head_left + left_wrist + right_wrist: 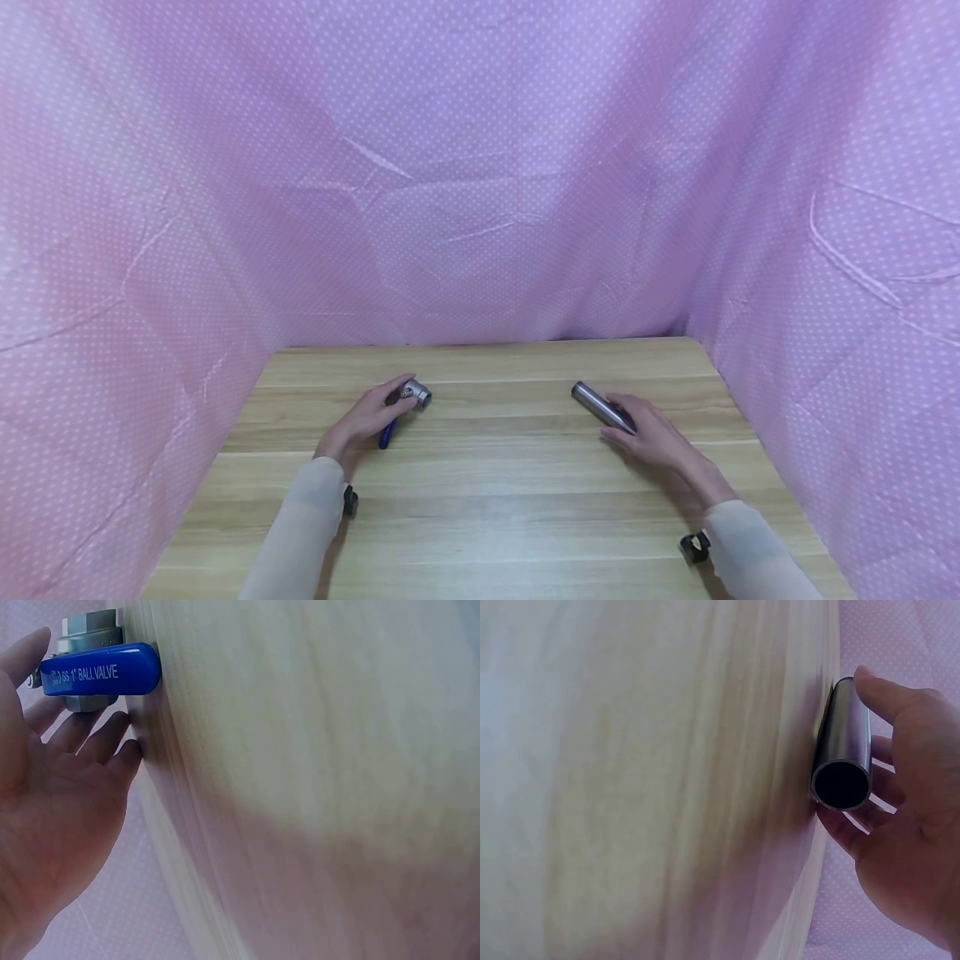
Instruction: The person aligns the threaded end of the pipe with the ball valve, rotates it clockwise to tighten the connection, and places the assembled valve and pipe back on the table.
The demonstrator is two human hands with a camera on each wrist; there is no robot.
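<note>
On the left of the table, my left hand (pixel 372 412) curls round a steel ball valve (pixel 420 392), thumb on the near side and forefinger along the far side. The valve's blue lever (pixel 105 669), printed "SS 1" BALL VALVE", points back toward the wrist in the head view. On the right, my right hand (pixel 654 432) has its thumb and fingers round the near part of a short steel tube (pixel 596 402). In the right wrist view the tube's open end (pixel 841 785) faces the camera, and its length lies along the table. The fingers behind it are partly hidden.
The wooden table (pixel 480 483) has a straight far edge. Pink dotted cloth (pixel 487 208) hangs behind it and along both sides. A dark strap piece shows at the left wrist (pixel 350 501), and another at the right wrist (pixel 695 547).
</note>
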